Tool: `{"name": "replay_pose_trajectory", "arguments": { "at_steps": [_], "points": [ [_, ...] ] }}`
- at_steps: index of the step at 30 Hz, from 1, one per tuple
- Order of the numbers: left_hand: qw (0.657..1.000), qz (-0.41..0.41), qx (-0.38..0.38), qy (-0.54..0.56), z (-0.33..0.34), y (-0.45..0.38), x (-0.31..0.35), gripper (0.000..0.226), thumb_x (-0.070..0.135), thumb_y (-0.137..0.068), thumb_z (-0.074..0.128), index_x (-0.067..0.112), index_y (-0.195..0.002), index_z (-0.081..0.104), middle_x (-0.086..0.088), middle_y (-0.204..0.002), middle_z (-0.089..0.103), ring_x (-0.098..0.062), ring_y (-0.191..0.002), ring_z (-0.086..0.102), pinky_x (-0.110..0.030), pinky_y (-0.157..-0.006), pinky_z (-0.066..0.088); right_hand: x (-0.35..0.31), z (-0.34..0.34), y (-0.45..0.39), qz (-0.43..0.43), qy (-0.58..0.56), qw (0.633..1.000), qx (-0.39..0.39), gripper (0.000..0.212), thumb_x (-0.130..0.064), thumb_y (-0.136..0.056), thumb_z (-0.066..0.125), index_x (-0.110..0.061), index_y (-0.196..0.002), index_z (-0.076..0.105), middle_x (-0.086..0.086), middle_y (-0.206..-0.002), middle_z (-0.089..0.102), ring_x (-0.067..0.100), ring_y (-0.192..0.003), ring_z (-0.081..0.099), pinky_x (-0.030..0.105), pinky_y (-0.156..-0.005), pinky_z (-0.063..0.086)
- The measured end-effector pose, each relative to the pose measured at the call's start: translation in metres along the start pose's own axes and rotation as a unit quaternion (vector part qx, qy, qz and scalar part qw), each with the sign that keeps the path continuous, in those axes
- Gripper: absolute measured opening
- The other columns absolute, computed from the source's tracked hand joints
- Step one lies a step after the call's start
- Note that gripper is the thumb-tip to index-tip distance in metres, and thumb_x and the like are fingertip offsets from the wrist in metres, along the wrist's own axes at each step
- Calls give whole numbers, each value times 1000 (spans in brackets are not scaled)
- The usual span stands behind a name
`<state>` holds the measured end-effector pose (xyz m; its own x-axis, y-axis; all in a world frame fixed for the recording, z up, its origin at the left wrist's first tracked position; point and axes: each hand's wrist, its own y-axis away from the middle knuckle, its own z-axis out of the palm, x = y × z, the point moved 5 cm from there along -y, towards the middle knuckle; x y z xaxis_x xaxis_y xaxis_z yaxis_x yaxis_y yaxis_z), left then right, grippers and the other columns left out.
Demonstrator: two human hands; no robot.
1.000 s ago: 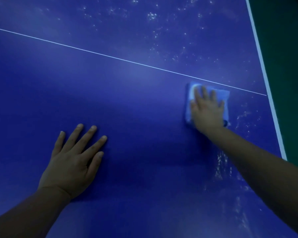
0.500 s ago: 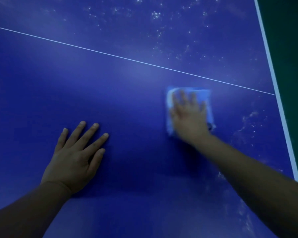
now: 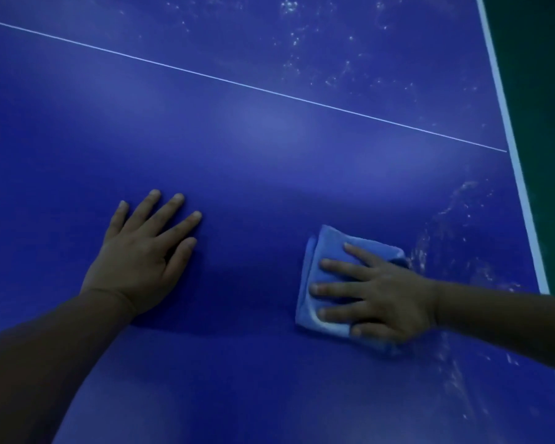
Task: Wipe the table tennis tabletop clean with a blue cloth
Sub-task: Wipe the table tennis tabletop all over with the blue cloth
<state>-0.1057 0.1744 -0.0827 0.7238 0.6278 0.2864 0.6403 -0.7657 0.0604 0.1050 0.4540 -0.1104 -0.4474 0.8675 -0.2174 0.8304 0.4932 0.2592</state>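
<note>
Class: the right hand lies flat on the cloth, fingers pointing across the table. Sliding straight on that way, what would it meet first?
Probably the left hand; only bare tabletop lies between it and the right hand on the blue cloth.

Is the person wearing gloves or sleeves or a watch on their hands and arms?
No. The left hand and the right hand are both bare, with no gloves, rings or watch showing. Both forearms are bare too, with no sleeves as far as the picture reaches. The fingernails look short and plain.
</note>
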Motion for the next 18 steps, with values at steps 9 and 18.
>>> {"name": "replay_pose_trajectory", "arguments": {
  "at_steps": [9, 18],
  "points": [
    [998, -4, -1, -64, -1, 1, 4, 66, 53, -97, 16, 25, -150, 43, -8, -158, 36, -35, -148, 25, -58, -116, 18, 55, -33, 14, 432, 29, 890, 146, 57, -51, -102, 22, -36, -157, 19, -2, -166, 19, 33, -152, 17, 62, -116, 16],
    [999, -25, 34, 19, -4, 105, 32, 67, 43, -97, 26, 4, -148, 41, -16, -157, 33, -33, -148, 25, -57, -119, 18, -20, -8, 47, 266, 55, 955, 115, 59, -57, -100, 21, -36, -156, 19, 1, -164, 24, 35, -152, 19, 58, -117, 15]
  ]
}}
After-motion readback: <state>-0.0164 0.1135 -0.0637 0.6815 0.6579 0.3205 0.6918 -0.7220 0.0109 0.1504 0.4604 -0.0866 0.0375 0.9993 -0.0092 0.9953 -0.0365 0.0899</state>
